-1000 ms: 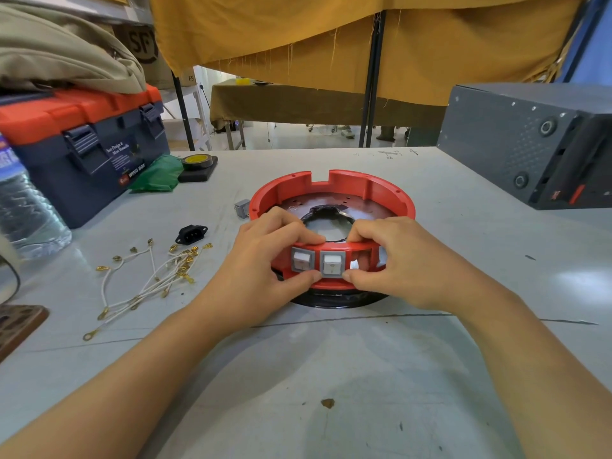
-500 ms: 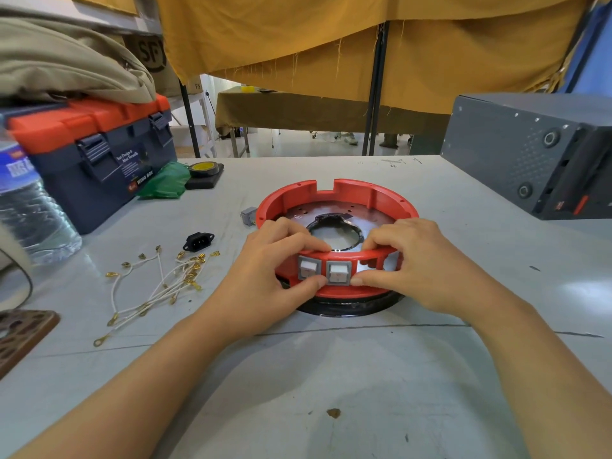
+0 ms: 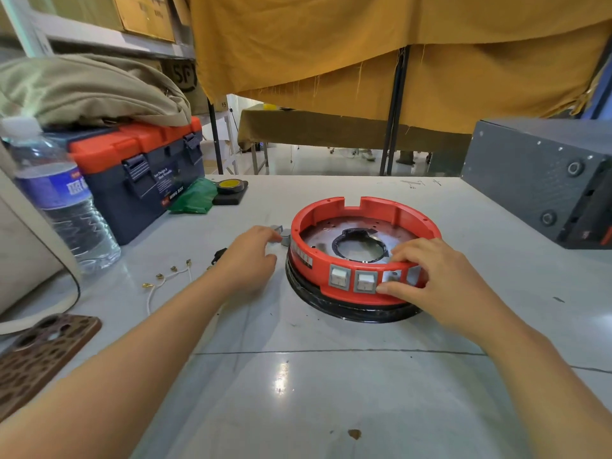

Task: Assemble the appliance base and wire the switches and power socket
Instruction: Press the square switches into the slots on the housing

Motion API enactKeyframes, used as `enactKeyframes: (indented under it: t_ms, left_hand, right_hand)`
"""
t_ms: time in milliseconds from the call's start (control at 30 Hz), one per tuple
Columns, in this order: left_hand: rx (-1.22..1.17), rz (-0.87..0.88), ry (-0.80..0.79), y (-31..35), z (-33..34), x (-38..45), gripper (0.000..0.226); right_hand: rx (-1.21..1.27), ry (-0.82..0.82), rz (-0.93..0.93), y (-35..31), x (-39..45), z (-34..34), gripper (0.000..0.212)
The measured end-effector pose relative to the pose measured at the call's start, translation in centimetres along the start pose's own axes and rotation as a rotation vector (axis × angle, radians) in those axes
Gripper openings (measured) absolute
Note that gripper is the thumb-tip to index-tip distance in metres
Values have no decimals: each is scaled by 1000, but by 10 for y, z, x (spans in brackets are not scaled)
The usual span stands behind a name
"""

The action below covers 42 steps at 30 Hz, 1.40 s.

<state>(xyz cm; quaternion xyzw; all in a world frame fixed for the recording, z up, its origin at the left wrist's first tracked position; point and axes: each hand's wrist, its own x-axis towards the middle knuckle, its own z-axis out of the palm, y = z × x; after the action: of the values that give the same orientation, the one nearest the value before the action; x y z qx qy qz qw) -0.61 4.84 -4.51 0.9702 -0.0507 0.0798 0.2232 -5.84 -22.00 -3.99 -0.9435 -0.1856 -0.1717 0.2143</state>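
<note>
One grey table (image 3: 298,376) under yellow drapes (image 3: 331,44); toolbox (image 3: 139,170) left.

**Open near side, crowded left**

From the base (image 3: 363,256), 6 o'clock is bare table (image 3: 298,376). At 9 o'clock lie wires (image 3: 165,279); toolbox (image 3: 139,173) and bottle (image 3: 63,200) beyond. A grey box (image 3: 543,180) blocks 2 o'clock.

Single head-worn wide-angle camera looking forward and down, sitting close above the grey table (image 3: 298,376), facing the red appliance base (image 3: 331,263), mustard curtain (image 3: 331,44) hanging beyond
</note>
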Motion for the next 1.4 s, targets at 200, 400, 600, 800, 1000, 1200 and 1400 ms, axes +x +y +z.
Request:
enactKeyframes:
  t_ms: [200, 400, 600, 800, 1000, 1200, 1400]
  left_hand:
    - [26, 94, -113, 3, 5, 28, 56]
    - [199, 114, -102, 3, 16, 37, 42]
    - [286, 124, 23, -5, 19, 34, 29]
    - [80, 68, 49, -6, 7, 24, 27]
    - [-206, 105, 107, -3, -21, -2, 35]
    - [-365, 253, 143, 14, -38, -41, 33]
    - [-332, 413, 91, 45, -28, -67, 39]
  right_hand:
    - [34, 8, 2, 1, -1, -1, 27]
    - [63, 0, 14, 1, 0, -2, 26]
    - [103, -20, 41, 1, -1, -5, 23]
    - [130, 4, 76, 3, -2, -7, 18]
    - [150, 3, 64, 3, -3, -9, 15]
    - [168, -32, 15, -5, -4, -11, 24]
    - [63, -10, -34, -12, -3, -6, 19]
